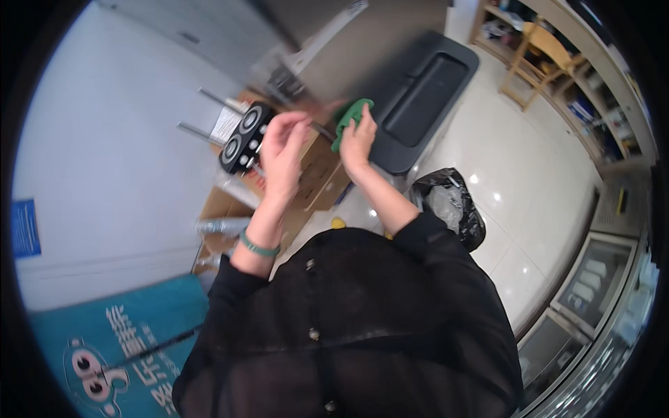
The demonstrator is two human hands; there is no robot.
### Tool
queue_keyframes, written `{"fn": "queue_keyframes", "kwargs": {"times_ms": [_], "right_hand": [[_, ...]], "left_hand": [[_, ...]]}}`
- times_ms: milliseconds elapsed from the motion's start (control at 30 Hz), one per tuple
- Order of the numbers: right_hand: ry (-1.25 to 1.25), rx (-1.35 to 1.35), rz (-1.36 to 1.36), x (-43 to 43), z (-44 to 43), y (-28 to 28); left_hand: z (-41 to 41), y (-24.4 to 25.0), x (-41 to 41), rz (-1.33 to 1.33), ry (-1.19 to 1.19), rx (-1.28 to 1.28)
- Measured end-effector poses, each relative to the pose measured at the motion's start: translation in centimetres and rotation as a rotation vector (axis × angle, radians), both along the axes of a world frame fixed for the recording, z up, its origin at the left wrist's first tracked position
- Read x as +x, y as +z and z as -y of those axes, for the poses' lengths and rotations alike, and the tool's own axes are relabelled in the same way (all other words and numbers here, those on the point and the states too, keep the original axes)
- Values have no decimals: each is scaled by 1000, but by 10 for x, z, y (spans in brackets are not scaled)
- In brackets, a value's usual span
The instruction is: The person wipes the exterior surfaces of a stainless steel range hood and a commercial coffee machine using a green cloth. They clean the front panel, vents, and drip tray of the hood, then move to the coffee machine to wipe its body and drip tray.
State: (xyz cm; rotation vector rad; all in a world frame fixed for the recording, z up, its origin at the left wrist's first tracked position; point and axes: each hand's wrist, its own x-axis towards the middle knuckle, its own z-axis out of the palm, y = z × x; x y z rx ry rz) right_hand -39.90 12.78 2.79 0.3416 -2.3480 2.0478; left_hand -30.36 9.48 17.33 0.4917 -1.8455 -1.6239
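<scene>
A green cloth [353, 120] is bunched in my right hand [358, 138], near the left edge of a dark grey plastic panel with a long recess [426, 99]. My left hand [285, 151] is raised with its fingers curled, beside a black device with round silver-ringed parts and metal rods [243, 137]. Whether the left fingers touch or hold part of that device is not plain. Cardboard boxes [319, 170] lie below both hands. The area around the hands is partly blurred.
A bin lined with a black bag [473, 224] stands on the tiled floor right of my right forearm. Clear plastic bottles [222, 225] lie by the boxes at left. A folding wooden chair [543, 57] and shelves stand at upper right, glass-fronted cabinets [588, 282] at lower right.
</scene>
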Motion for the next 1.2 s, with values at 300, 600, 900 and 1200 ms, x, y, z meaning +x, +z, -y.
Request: {"fn": "queue_keyframes", "kwargs": {"times_ms": [300,600,900,1200], "right_hand": [[238,-749,599,-7,-48,41],[124,-189,-521,1,2,69],[62,156,-312,17,-6,-22],[60,-1132,876,-119,-105,30]], "left_hand": [[4,4,-27,-72,85,80],[16,14,-47,-91,128,-132],[31,11,-53,-75,85,-302],[42,3,-56,-58,46,-347]]}}
